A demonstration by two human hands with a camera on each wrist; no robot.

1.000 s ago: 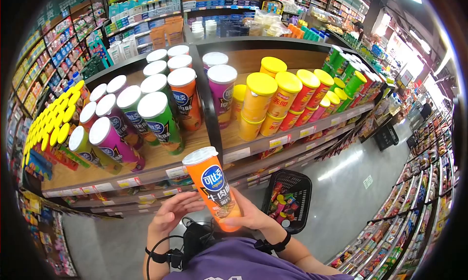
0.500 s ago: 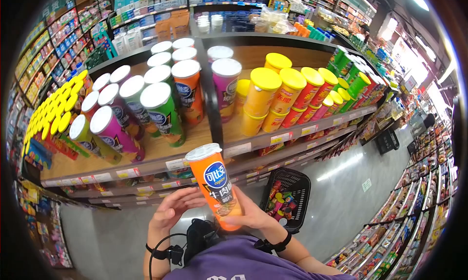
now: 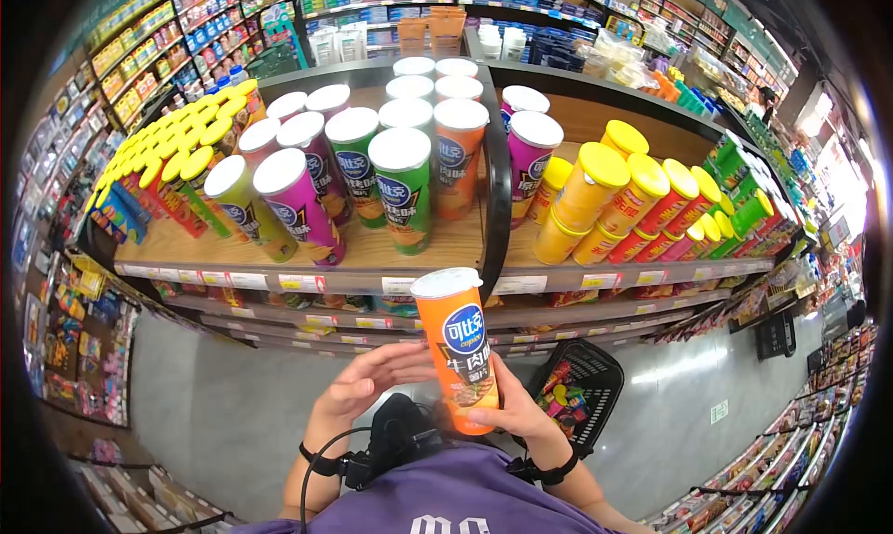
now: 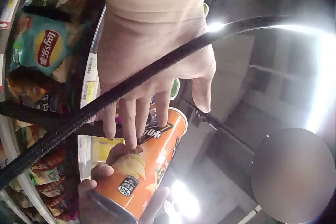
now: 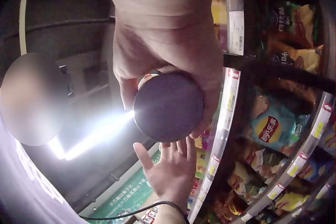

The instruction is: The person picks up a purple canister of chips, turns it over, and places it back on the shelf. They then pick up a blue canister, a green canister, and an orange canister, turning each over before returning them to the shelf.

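Observation:
An orange chip can (image 3: 458,348) with a white lid stands nearly upright in front of my chest, its label facing me. My right hand (image 3: 517,402) grips it low, thumb across the front and fingers round the far side. In the right wrist view the can's dark round bottom (image 5: 168,107) faces the camera. Beside the can on the left is my left hand (image 3: 372,378), its fingers extended toward the can. The left wrist view shows the left hand (image 4: 157,71) with straight fingers overlapping the can's printed side (image 4: 142,171).
A wooden shelf (image 3: 363,260) ahead bears several white-lidded chip cans (image 3: 402,190). Past a black divider (image 3: 496,180) are yellow-lidded cans (image 3: 592,185). A black shopping basket (image 3: 605,367) with colourful packs stands on the floor at my right. Bagged chips (image 5: 273,124) lie on lower shelves.
The head view has turned left, so shelf, basket and hands appear farther right. The right hand keeps its grip on the orange chip can, and the left hand stays beside it.

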